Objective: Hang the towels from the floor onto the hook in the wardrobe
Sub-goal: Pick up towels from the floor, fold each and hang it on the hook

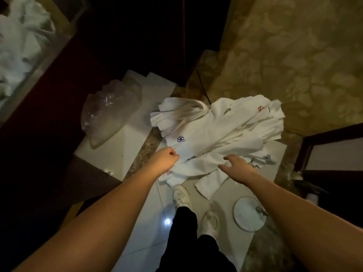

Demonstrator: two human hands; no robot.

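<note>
Forearms: nearest the camera, both reach down over the tiled floor [137,242].
Towels: the white pile [216,134] lies on the floor ahead of the shoes, well below any hook; none hung yet, by the look.
Left hand [166,157]: fingers curled at the pile's near edge, seemingly pinching cloth; uncertain.
Right hand [235,166]: fingers spread wide, hovering just above the towels.
Advice: take one towel by a corner, lift straight up.
Room: plastic bag [110,108] left, plate [248,213] right; dark wardrobe [49,134] close left.
</note>
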